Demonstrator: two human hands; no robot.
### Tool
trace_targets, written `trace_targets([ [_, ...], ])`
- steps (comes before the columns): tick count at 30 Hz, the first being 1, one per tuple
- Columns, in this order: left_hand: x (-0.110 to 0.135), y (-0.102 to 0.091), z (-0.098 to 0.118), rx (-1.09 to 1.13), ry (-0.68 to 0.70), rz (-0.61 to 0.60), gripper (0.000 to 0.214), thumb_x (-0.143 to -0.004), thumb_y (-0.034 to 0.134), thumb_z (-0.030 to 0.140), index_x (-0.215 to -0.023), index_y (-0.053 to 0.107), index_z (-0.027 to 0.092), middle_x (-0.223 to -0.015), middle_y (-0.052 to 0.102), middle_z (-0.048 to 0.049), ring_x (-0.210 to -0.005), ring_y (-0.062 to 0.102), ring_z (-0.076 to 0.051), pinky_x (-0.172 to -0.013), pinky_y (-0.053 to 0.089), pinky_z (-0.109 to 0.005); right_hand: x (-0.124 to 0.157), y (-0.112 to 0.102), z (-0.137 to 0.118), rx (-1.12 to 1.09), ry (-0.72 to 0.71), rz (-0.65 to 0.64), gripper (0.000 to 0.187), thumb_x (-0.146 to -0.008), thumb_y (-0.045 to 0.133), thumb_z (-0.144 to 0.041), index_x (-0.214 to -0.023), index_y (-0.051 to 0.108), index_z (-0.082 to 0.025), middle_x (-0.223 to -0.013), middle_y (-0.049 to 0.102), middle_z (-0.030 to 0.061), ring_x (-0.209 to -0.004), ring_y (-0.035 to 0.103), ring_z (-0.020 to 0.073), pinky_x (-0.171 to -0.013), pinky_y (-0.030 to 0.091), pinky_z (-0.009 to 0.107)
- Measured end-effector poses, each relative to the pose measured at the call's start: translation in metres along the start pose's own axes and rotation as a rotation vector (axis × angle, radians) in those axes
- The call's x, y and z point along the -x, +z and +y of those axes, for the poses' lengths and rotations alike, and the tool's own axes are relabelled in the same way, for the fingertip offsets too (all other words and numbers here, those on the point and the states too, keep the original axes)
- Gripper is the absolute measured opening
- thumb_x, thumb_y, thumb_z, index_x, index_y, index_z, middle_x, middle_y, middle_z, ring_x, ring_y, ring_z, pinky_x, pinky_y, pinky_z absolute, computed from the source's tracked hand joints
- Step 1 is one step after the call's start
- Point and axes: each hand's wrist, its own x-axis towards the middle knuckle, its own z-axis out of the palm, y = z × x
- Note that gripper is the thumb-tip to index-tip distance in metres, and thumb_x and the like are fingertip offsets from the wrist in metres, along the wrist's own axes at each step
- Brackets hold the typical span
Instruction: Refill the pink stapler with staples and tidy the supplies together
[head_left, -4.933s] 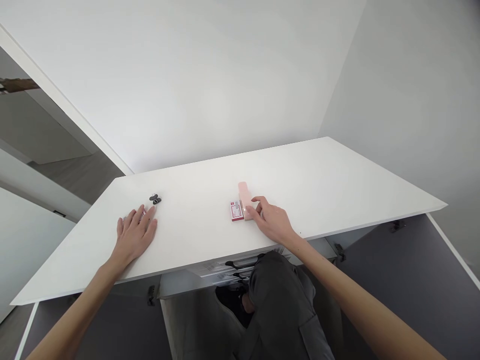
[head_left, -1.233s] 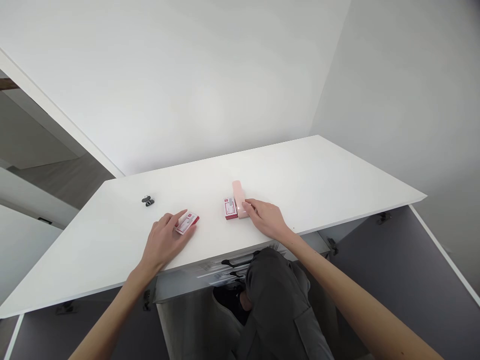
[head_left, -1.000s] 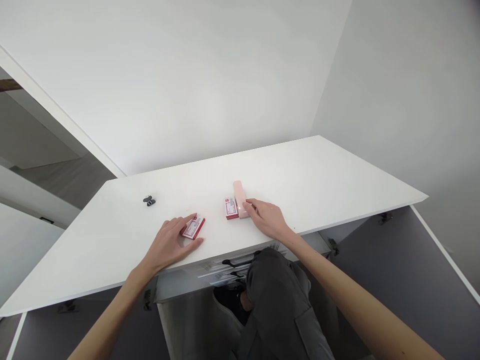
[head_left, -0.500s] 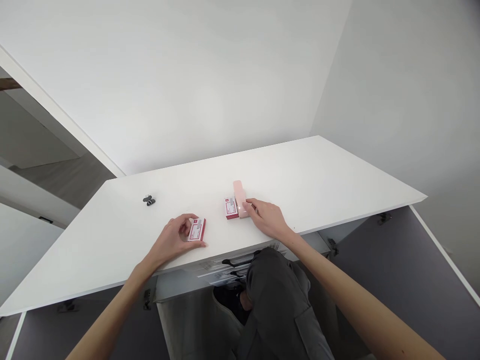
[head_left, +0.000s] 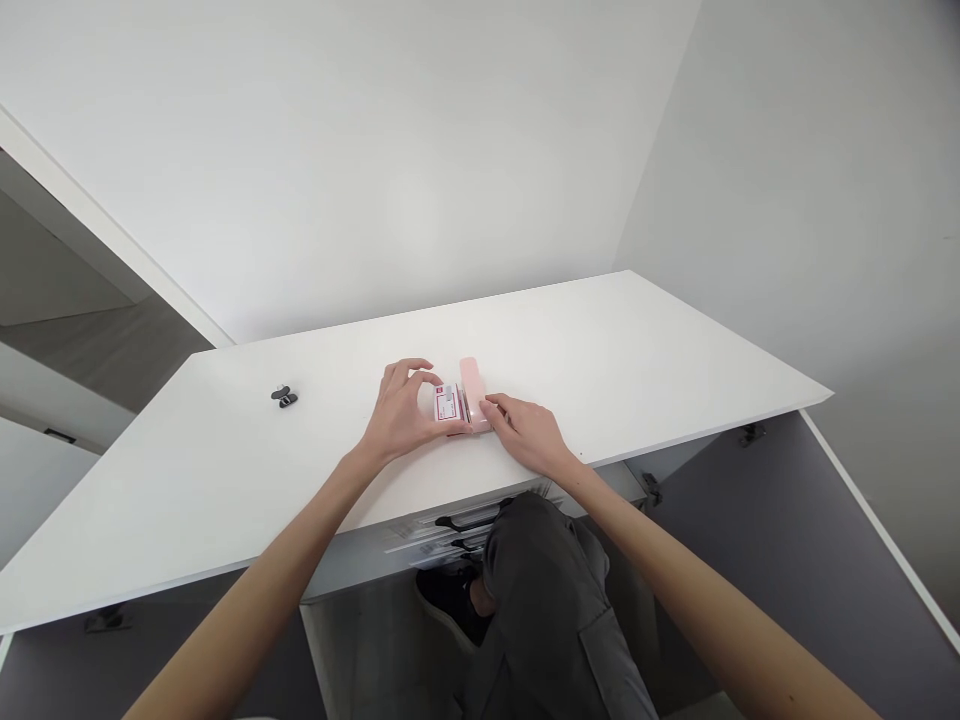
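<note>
My left hand (head_left: pixel 405 408) grips a small white box with a red border (head_left: pixel 447 402) between thumb and fingers. It is right beside a pink stapler (head_left: pixel 472 385) that lies lengthwise on the white tabletop. A second, similar box lay against the stapler's left side; now the held box mostly covers that spot, and I cannot tell whether it rests on top of the other or in front of it. My right hand (head_left: pixel 525 430) holds the near end of the stapler from the right, thumb over its top.
Two small black clips (head_left: pixel 284 396) lie at the left of the white tabletop (head_left: pixel 600 350). Below the front edge are drawers with black handles (head_left: pixel 469 520), and my knee (head_left: pixel 536 560) is close to them. Cabinet doors (head_left: pixel 765 530) hang open on both sides. A wall rises behind.
My left hand has carried its box rightward and away from me, from the near edge to the stapler. My right hand stays on the stapler. The view has shifted slightly.
</note>
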Motion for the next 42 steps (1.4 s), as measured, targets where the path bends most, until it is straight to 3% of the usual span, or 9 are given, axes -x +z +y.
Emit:
trace_targets([
  [6,-0.008,0.011,0.002,-0.043,0.074,-0.026,0.072,-0.062,0.093,0.065,-0.116,0.065,0.025,-0.143,0.058,-0.012,-0.14,0.046,-0.039,-0.117,0.04,-0.058,-0.001,0.0,0.001,0.003,0.009,-0.013,0.047,-0.114,0.032,-0.05,-0.13,0.07,-0.027,-0.109,0.082,0.0023,-0.097,0.074,0.0223,-0.079,0.045,0.03],
  [10,0.001,0.007,-0.01,-0.027,0.055,0.056,0.063,-0.085,0.075,0.061,-0.135,0.057,0.026,-0.146,0.056,-0.0124,-0.139,0.048,-0.034,-0.118,0.041,-0.054,-0.001,0.0,0.002,-0.01,0.011,-0.014,0.047,-0.113,0.032,-0.051,-0.129,0.07,-0.027,-0.106,0.081,0.0021,-0.095,0.073,0.0224,-0.077,0.044,0.03],
  [13,0.011,-0.006,-0.037,-0.123,-0.037,0.211,0.043,-0.104,0.049,0.052,-0.135,0.057,0.023,-0.145,0.056,-0.0144,-0.142,0.046,-0.032,-0.123,0.035,-0.054,-0.001,0.0,0.003,-0.035,0.002,-0.007,0.047,-0.113,0.032,-0.051,-0.128,0.07,-0.027,-0.104,0.081,0.0016,-0.095,0.072,0.0221,-0.077,0.043,0.03],
  [16,0.027,-0.028,-0.076,-0.329,-0.194,0.32,0.053,-0.098,0.057,0.055,-0.138,0.056,0.021,-0.157,0.045,-0.0181,-0.151,0.035,-0.038,-0.129,0.024,-0.059,-0.001,0.0,0.003,-0.05,-0.002,-0.007,0.047,-0.113,0.032,-0.05,-0.128,0.07,-0.026,-0.102,0.081,0.0016,-0.094,0.072,0.0219,-0.076,0.043,0.03],
  [21,0.055,-0.065,-0.138,-0.424,-0.518,0.213,0.077,-0.095,0.054,0.061,-0.154,0.042,0.011,-0.172,0.026,-0.0214,-0.162,0.014,-0.045,-0.13,0.016,-0.066,-0.002,0.001,0.004,-0.04,0.002,-0.004,0.048,-0.113,0.031,-0.051,-0.13,0.07,-0.027,-0.103,0.081,0.0016,-0.094,0.072,0.0221,-0.076,0.043,0.031],
  [25,0.062,-0.076,-0.155,-0.402,-0.592,0.06,0.079,-0.099,0.041,0.061,-0.154,0.042,0.004,-0.169,0.037,-0.0248,-0.161,0.025,-0.042,-0.132,0.022,-0.059,-0.001,0.002,0.004,-0.037,-0.001,-0.005,0.049,-0.113,0.031,-0.051,-0.131,0.07,-0.027,-0.103,0.081,0.0021,-0.095,0.073,0.0226,-0.078,0.044,0.031],
  [32,0.038,-0.04,-0.102,-0.211,-0.328,-0.053,0.075,-0.104,0.03,0.057,-0.157,0.046,0.007,-0.17,0.041,-0.0162,-0.159,0.036,-0.029,-0.134,0.022,-0.044,-0.001,0.002,0.004,-0.023,0.0,0.002,0.049,-0.113,0.03,-0.051,-0.129,0.07,-0.027,-0.103,0.081,0.0017,-0.095,0.073,0.0229,-0.076,0.043,0.031],
  [38,0.01,-0.001,-0.032,0.137,-0.316,-0.123,0.079,-0.108,0.008,0.064,-0.16,0.049,0.02,-0.17,0.042,-0.0047,-0.16,0.036,-0.026,-0.134,0.023,-0.045,-0.001,0.001,0.004,-0.027,0.002,-0.001,0.048,-0.113,0.031,-0.052,-0.127,0.07,-0.027,-0.103,0.081,0.001,-0.093,0.073,0.0221,-0.076,0.043,0.03],
  [42,-0.002,0.009,-0.005,0.206,-0.284,-0.209,0.085,-0.107,0.0,0.067,-0.162,0.047,0.023,-0.172,0.038,-0.0018,-0.163,0.029,-0.026,-0.135,0.018,-0.046,-0.001,0.0,0.003,-0.017,-0.006,0.005,0.049,-0.113,0.031,-0.052,-0.129,0.07,-0.027,-0.105,0.081,0.0019,-0.096,0.073,0.023,-0.076,0.044,0.031],
])
